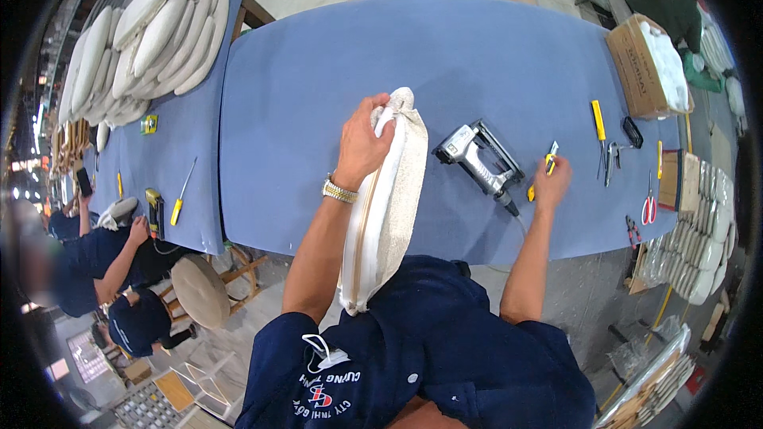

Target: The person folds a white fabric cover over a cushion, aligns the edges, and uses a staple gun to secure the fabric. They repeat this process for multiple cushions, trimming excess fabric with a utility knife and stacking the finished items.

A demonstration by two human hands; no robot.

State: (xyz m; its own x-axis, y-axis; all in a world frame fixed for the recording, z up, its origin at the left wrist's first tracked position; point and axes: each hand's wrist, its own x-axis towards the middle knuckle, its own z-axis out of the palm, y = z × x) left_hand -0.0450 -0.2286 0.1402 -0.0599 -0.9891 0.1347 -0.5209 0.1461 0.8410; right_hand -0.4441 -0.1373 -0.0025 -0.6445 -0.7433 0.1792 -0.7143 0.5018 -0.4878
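Note:
My left hand (367, 143) grips the top end of a cream fabric cushion (404, 183), its fingers closed round the edge. The cushion stands tilted on its side, its lower end near my body; its white underside and a tan strip along it face left. At the right, my right hand (552, 183) is closed round a yellow utility knife (550, 159), blade end pointing away from me, low over the blue table (318, 56). Between both hands a silver staple gun (477, 160) lies on the table with its hose running towards me.
Right of my right hand lie a yellow-handled screwdriver (598, 119), pliers (611, 163) and red-handled scissors (649, 208). A cardboard box (636, 71) stands at the back right corner. Stacked cushions (171, 32) fill the far left table, where a co-worker (87, 262) sits.

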